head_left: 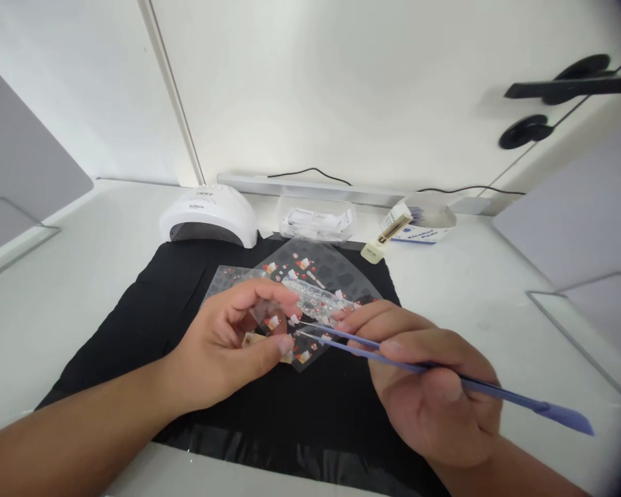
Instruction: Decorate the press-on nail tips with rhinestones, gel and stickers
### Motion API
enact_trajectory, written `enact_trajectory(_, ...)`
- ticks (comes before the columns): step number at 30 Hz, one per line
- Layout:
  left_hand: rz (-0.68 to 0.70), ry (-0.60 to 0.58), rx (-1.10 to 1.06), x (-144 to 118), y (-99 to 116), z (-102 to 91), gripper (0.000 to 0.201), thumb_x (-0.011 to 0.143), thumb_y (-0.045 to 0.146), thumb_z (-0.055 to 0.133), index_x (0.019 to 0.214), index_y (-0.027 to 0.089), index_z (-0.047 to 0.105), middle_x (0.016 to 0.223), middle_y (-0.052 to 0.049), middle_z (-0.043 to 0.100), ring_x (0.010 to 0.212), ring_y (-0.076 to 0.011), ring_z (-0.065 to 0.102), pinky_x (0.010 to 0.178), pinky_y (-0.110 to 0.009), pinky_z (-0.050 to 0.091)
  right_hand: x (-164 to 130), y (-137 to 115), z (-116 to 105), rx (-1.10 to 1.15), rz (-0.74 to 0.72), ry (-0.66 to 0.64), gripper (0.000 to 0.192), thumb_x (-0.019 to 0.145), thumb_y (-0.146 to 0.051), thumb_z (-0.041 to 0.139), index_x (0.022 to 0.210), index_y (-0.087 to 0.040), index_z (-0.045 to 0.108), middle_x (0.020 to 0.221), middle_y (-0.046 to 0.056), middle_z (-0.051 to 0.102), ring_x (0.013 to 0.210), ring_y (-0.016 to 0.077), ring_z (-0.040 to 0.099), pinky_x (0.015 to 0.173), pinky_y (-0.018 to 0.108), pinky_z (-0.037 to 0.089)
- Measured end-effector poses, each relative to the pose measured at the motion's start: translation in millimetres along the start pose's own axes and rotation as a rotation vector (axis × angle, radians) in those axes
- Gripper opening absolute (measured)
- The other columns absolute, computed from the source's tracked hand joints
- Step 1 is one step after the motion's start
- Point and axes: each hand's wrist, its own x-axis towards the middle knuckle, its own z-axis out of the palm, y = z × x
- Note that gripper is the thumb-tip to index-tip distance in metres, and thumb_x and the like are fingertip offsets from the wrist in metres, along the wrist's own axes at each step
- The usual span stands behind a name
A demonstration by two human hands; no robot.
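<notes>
My right hand [435,379] grips a pair of blue-purple tweezers [414,366], which point left with their tips slightly apart. The tips reach the gap between the thumb and fingers of my left hand [232,338]. That hand is curved, thumb and forefinger apart, with nothing visible held in it. Beneath both hands lies a clear sticker sheet [336,273] printed with small red, white and tan figures. On it rests a clear compartmented case [318,301] of tiny pieces, partly hidden. A small yellowish piece [253,338] shows under my left hand. Whether the tips hold a sticker, I cannot tell.
A black cloth [300,414] covers the middle of the white table [476,331]. Along the back stand a white nail lamp [210,214], a clear bin [315,217] of packets, a small bottle [388,235] and an alcohol pads box [429,228].
</notes>
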Motion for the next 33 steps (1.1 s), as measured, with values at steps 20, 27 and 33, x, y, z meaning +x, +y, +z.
enact_trajectory(20,-0.095,0.128,0.069,1.8,6.0,7.9,0.023,0.077,0.015,0.078,0.098,0.023,0.076,0.079,0.002,0.07,0.069,-0.0082,0.067,0.062,-0.013,0.059,-1.7,-0.7,-2.6,0.004,-0.012,-0.022,0.029,0.096,-0.026,0.049,0.107,-0.02,0.075,0.083,0.008,0.072,0.08,0.0243,0.07,0.074,0.045,0.059)
enact_trajectory(27,0.063,0.116,0.359,0.8,2.0,5.3,0.022,0.082,0.015,0.072,0.103,0.022,0.072,0.081,0.002,0.069,0.069,-0.0074,0.066,0.06,-0.012,0.056,-4.2,2.7,-7.7,-0.005,-0.017,-0.06,0.032,0.095,-0.018,0.046,0.112,-0.017,0.073,0.09,0.011,0.071,0.087,0.0269,0.071,0.078,0.047,0.058)
enact_trajectory(33,0.287,0.07,0.62,2.6,1.3,0.3,0.025,0.085,0.013,0.069,0.109,0.019,0.069,0.082,0.003,0.072,0.075,-0.0057,0.067,0.074,-0.012,0.055,-3.0,2.2,-8.5,-0.003,-0.031,-0.083,0.033,0.094,-0.016,0.046,0.111,-0.015,0.074,0.088,0.012,0.07,0.087,0.0277,0.07,0.079,0.047,0.056)
